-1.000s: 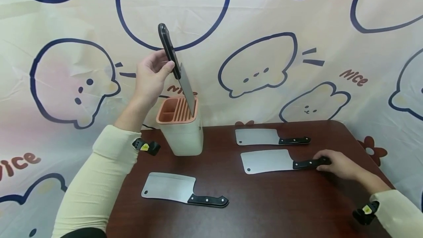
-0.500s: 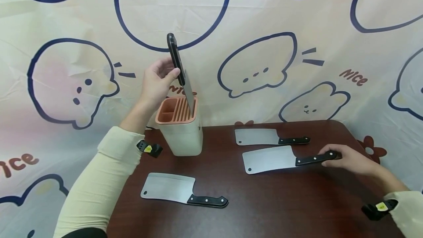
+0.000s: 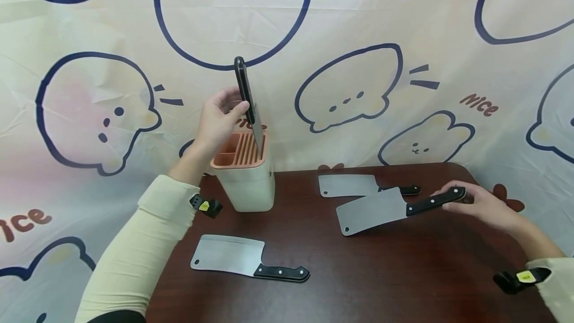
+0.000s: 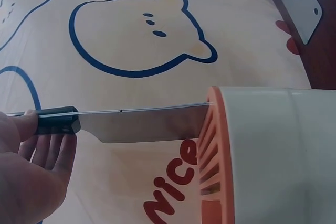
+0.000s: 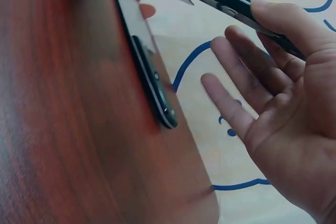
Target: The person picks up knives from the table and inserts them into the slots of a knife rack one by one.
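My left hand [image 3: 219,117] pinches the black handle of a cleaver [image 4: 142,125] between thumb and fingers. That blade points down, its tip in a slot on the right side of the knife holder [image 3: 248,186], a cream box with a slotted orange top. At the right, my right hand [image 3: 482,207] pinches a second cleaver [image 3: 374,212] by the end of its black handle, thumb on top and the other fingers spread loose in the right wrist view. Its handle is raised and the blade slants down to the left, overlapping a third cleaver [image 3: 347,185] behind it.
Another cleaver [image 3: 230,254] lies flat at the front left of the brown table [image 3: 358,283], handle to the right. A patterned cloth [image 3: 350,24] hangs close behind the table. The holder stands near the table's back left edge.
My left hand has lowered its cleaver and moved right, so the blade sits steeper and deeper in the slot. My right hand has lifted its cleaver's handle off the table and shifted right.
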The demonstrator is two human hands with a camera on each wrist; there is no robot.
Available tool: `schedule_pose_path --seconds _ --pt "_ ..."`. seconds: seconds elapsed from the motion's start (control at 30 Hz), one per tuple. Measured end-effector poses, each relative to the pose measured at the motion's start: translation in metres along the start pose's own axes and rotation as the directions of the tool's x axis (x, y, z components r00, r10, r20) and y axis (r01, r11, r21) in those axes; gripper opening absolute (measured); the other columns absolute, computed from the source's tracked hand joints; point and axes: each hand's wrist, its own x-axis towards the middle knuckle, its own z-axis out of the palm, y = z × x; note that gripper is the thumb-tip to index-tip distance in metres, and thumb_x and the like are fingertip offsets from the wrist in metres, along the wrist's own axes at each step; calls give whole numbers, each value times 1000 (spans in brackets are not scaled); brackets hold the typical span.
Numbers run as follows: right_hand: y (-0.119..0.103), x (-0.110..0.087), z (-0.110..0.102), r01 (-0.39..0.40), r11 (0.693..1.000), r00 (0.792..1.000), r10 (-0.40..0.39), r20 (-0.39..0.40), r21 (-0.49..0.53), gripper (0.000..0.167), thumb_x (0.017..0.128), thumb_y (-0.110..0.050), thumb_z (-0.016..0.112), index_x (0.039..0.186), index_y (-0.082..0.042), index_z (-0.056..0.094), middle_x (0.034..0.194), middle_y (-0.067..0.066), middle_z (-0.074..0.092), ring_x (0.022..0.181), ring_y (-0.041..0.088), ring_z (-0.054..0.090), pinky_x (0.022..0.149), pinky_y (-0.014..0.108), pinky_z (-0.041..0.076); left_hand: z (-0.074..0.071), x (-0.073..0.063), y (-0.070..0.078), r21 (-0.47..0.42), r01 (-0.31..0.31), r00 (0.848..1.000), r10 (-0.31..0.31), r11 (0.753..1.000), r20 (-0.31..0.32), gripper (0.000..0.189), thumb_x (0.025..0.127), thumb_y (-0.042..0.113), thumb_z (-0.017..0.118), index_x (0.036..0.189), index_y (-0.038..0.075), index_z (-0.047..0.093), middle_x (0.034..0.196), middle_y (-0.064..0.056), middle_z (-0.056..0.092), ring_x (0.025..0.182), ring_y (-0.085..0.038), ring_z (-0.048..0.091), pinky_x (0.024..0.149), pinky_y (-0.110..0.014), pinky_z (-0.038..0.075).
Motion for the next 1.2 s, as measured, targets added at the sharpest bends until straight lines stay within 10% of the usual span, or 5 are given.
schedule_pose_path --seconds 1.2 --pt "-77 20 -2 128 983 952 -84 -296 133 28 97 8 61 124 2 58 108 -7 74 96 5 70 80 14 54 17 -13 -48 59 33 996 -38 998 78 37 102 11 63 137 -1 57 132 -17 63 126 -28 59 111 -42 44"
